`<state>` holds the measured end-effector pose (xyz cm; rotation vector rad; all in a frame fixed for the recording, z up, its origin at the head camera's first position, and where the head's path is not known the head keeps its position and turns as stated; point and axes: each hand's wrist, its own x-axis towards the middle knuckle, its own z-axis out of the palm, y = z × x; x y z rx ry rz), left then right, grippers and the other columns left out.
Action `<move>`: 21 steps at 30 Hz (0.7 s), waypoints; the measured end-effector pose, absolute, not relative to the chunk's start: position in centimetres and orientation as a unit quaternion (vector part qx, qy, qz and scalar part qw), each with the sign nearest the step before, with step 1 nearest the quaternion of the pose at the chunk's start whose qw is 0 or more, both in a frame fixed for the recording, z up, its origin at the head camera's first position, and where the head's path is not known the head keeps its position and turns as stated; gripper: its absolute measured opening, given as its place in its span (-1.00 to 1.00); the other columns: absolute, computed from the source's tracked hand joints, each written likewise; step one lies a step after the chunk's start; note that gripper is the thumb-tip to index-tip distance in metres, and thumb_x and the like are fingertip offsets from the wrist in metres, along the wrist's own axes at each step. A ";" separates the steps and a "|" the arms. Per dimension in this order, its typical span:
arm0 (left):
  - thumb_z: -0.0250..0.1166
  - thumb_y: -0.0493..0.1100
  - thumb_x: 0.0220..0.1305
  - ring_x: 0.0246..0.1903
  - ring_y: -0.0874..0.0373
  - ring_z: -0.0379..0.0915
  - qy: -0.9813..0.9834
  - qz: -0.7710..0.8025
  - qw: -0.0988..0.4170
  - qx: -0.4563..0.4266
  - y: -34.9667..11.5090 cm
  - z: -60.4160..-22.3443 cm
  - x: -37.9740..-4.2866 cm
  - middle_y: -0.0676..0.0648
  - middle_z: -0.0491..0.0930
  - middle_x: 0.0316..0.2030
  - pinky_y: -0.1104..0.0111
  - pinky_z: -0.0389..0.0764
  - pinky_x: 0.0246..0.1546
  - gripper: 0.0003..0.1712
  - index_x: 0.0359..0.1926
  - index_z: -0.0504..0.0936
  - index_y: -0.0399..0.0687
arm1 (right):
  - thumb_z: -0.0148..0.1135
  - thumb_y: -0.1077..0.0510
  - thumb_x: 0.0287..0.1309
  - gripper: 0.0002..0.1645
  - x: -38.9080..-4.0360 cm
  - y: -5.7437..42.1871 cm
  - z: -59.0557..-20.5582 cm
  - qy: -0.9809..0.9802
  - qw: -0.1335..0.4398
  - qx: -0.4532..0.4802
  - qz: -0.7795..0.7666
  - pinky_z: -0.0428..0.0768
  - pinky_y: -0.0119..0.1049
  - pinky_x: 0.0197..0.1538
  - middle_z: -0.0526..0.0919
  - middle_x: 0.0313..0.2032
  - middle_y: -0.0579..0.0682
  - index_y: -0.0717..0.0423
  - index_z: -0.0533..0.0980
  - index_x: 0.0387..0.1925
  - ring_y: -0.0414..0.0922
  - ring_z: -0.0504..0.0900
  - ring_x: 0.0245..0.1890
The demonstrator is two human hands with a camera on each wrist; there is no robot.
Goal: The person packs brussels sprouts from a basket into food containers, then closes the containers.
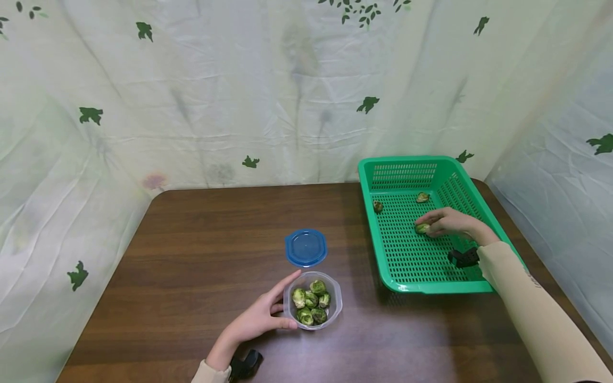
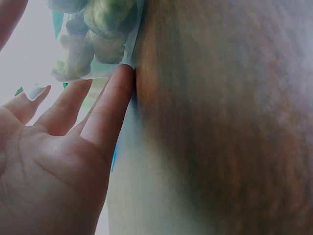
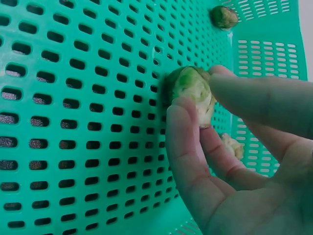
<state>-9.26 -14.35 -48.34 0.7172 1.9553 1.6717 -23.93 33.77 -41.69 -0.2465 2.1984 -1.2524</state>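
In the head view, my left hand [image 1: 263, 314] holds the left side of a clear plastic container [image 1: 336, 308], thumb near me and fingers farther back. Several green Brussels sprouts [image 2: 110, 17] lie inside it. My right hand [image 1: 450, 222] reaches down into a green basket [image 1: 375, 239]. Between the thumb and fingertips, it pinches a Brussels sprout [image 3: 193, 90], low over the slotted floor; whether the sprout still touches that floor I cannot tell. Two more sprouts lie in the basket, one sprout [image 1: 378, 206] by the left wall and another sprout [image 1: 422, 197] toward the back.
A blue lid [image 1: 306, 248] lies on the brown wooden table [image 1: 215, 239] just behind the container. The basket stands at the table's right side. A pale leaf-patterned curtain [image 1: 268, 96] hangs behind the table and along both sides.
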 end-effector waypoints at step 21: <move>0.43 -0.22 0.12 0.22 -0.14 0.27 0.718 0.602 0.224 0.269 -14.5 -48.2 -9.3 -0.23 -0.06 0.44 0.29 0.49 0.08 0.10 0.51 -0.08 0.15 | 0.01 0.39 0.29 -0.53 -23.8 33.1 -41.2 0.804 0.258 -0.094 -0.527 0.49 -0.01 0.12 0.28 0.16 0.40 0.52 0.26 0.20 0.11 0.53 0.01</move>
